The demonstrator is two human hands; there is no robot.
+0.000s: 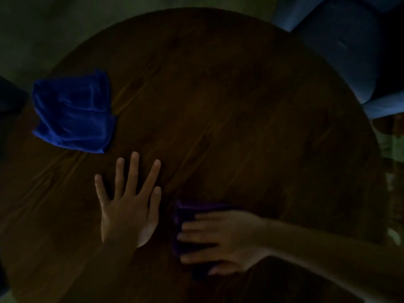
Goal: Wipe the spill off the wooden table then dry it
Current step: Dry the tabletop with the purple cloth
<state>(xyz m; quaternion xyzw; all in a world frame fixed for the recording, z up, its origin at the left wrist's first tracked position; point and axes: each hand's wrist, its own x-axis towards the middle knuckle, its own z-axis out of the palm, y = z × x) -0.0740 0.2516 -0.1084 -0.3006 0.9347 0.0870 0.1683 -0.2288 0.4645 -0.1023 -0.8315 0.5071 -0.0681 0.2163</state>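
Note:
The scene is dim. A round dark wooden table (218, 106) fills the view. My left hand (129, 204) lies flat on the wood near the front, fingers spread, holding nothing. Just right of it, my right hand (220, 237) presses down on a purple cloth (185, 215), fingers pointing left and blurred; most of the cloth is hidden under the hand. A folded blue cloth (74, 110) rests untouched on the table's left side. No spill can be made out in this light.
A blue upholstered chair (341, 40) stands at the table's far right edge. Another dark blue seat (8, 99) shows at the left edge. Pale floor (54, 25) surrounds the far side of the table.

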